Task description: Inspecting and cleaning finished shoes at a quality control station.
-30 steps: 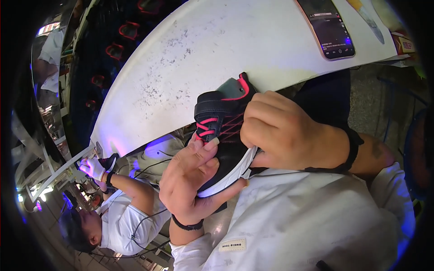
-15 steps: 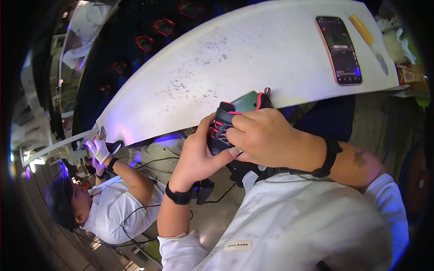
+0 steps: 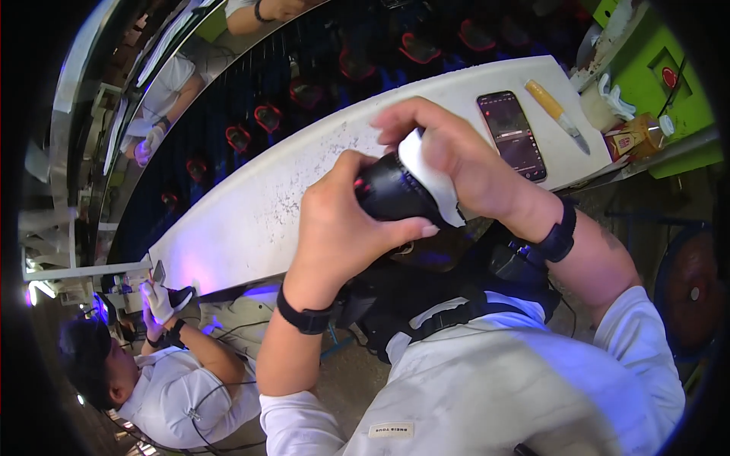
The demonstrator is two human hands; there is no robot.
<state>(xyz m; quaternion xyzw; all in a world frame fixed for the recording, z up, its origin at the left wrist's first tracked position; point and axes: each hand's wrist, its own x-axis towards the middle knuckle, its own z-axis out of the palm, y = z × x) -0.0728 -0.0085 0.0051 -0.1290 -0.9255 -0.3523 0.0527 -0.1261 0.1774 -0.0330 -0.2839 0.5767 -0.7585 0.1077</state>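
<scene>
A small dark shoe [image 3: 388, 191] with a pinkish-red accent is tipped so its white sole [image 3: 427, 178] faces right. My left hand [image 3: 334, 220] wraps the upper, thumb along the near side and fingers over the far side. Against the white sole is my right hand [image 3: 468, 163], its blurred fingers apart and reaching past the sole's far end. Whether its palm presses on the sole I cannot tell. The shoe is held above the near edge of a long white worktop [image 3: 251, 220].
On the worktop's right lie a phone [image 3: 511, 137] and a yellow-handled knife [image 3: 555, 114]. Behind it runs a dark line carrying several red-edged shoes [image 3: 418, 47]. A green bin-like unit [image 3: 669, 83] stands far right. At left, a gloved co-worker [image 3: 182, 380] handles a dark shoe.
The shoe has turned from laces facing up to white sole facing right, and been lifted. My right hand has left the laces and moved up to the sole. The view has shifted.
</scene>
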